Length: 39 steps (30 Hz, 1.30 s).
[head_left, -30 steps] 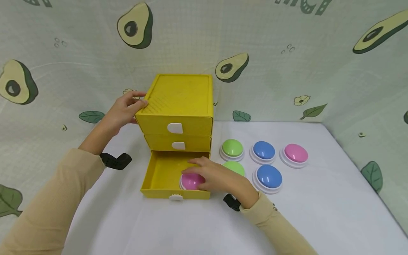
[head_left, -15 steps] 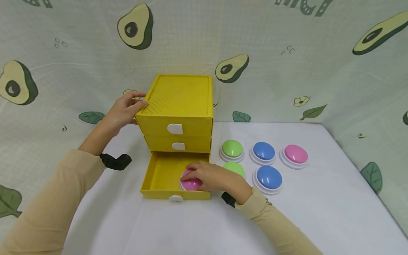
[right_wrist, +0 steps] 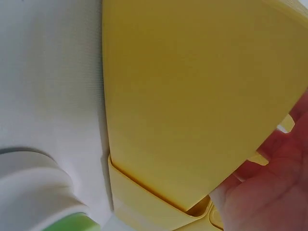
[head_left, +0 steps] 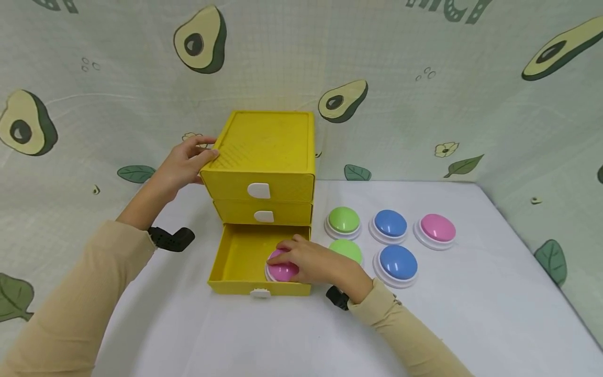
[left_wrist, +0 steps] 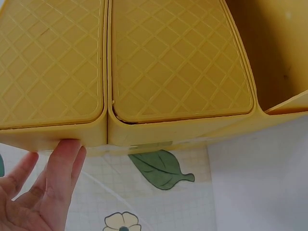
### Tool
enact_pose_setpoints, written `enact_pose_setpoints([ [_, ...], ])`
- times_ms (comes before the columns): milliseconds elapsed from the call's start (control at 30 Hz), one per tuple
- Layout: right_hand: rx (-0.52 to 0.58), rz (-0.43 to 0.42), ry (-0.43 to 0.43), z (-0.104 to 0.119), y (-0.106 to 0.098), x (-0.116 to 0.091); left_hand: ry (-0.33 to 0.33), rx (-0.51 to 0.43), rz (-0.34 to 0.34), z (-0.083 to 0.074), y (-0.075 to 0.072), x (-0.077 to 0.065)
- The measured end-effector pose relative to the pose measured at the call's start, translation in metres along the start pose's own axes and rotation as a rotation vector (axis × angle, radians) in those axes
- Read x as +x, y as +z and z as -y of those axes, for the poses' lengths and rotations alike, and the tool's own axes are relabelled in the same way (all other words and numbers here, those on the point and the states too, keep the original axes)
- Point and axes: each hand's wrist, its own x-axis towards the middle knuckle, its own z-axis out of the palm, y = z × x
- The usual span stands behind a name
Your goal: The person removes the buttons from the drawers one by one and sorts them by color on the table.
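Note:
A yellow drawer cabinet (head_left: 264, 141) stands at the middle of the table, its bottom drawer (head_left: 235, 256) pulled out. Against the upper left side of the cabinet rests my left hand (head_left: 186, 159). In the left wrist view its fingers (left_wrist: 62, 163) are extended and touch the cabinet's edge. Inside the drawer, at the front right, lies a pink dome-shaped button (head_left: 282, 269) on a white base. My right hand (head_left: 311, 260) holds that button with curled fingers and thumb, covering its right side. The right wrist view shows the drawer's outer side wall (right_wrist: 192, 96) with my palm beyond it.
Right of the cabinet stand two green buttons (head_left: 344, 219), two blue buttons (head_left: 398, 261) and a pink button (head_left: 437, 226). My right hand partly hides the nearer green button (head_left: 346, 248). An avocado-patterned cloth (head_left: 400, 63) hangs behind the white table (head_left: 226, 335).
My right hand has moved slightly left, and its fingers have closed round the pink button in the drawer. The left hand has stayed on the cabinet.

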Motion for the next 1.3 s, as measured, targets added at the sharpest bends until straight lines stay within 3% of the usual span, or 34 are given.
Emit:
enact_pose_setpoints([
  [500, 0.088, -0.082, 0.032, 0.0, -0.007, -0.005, 0.002, 0.003, -0.002, 0.001, 0.0, 0.0],
  [867, 0.057, -0.257, 0.031, 0.003, -0.021, -0.015, 0.002, -0.008, -0.003, 0.002, -0.002, -0.003],
  [1300, 0.091, -0.33, 0.135, -0.003, -0.031, -0.051, 0.004, -0.007, 0.0, 0.001, 0.0, -0.002],
])
